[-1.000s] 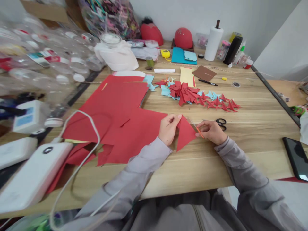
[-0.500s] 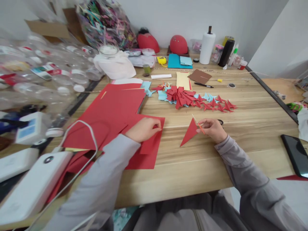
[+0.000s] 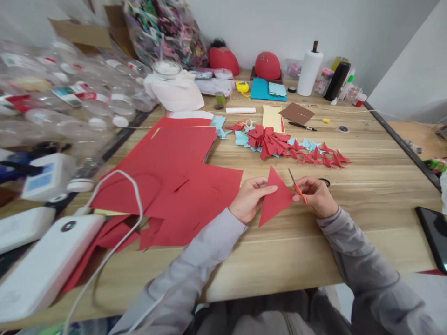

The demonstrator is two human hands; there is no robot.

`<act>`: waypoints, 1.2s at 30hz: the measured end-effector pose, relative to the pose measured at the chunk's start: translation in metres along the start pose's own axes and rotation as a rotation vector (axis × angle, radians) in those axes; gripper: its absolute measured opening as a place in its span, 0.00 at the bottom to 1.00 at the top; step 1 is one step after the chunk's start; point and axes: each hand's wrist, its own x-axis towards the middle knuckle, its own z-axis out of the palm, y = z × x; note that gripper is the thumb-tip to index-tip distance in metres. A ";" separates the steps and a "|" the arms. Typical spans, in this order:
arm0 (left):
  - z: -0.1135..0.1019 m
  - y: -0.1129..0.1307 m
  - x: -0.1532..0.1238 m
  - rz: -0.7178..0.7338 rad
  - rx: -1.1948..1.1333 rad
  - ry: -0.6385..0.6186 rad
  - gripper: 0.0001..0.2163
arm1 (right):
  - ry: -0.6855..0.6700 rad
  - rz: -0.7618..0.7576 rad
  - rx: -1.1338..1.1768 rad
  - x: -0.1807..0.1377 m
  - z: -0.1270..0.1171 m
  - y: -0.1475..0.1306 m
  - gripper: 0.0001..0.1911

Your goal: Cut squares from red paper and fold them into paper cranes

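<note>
My left hand (image 3: 249, 197) pinches a folded red paper triangle (image 3: 275, 197) along its left side, thumb on top. The triangle is held over the wooden table. In my right hand (image 3: 319, 196) is a small pair of scissors (image 3: 299, 190) with orange handles, its blades pointing up and away from me. My right fingertips are close to the triangle's right corner; whether they touch it I cannot tell. Left of my left hand lie red paper sheets (image 3: 188, 153), with loose red pieces (image 3: 152, 232) near the front. Beyond both hands is a heap of folded red and light-blue paper shapes (image 3: 267, 142).
White power banks (image 3: 56, 265) and a looped white cable (image 3: 138, 195) lie at the left. Behind them are many clear plastic bottles (image 3: 118, 104). A black phone (image 3: 435, 235) rests at the right edge. Toward the back are a black pen (image 3: 302, 126) and brown paper (image 3: 296, 113).
My left hand has moved right from the red sheets and taken hold of the triangle. The triangle now lies more open to view between both hands. The right hand keeps the scissors.
</note>
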 end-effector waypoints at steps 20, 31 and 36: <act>-0.012 -0.016 0.008 0.087 -0.137 0.105 0.12 | 0.046 -0.095 -0.572 -0.003 -0.001 0.000 0.09; -0.011 -0.016 0.008 0.103 -0.111 0.106 0.12 | 0.012 -0.141 -0.657 -0.005 -0.002 -0.001 0.10; -0.011 -0.015 0.007 0.092 -0.105 0.096 0.12 | 0.016 -0.175 -0.697 -0.005 -0.002 -0.001 0.10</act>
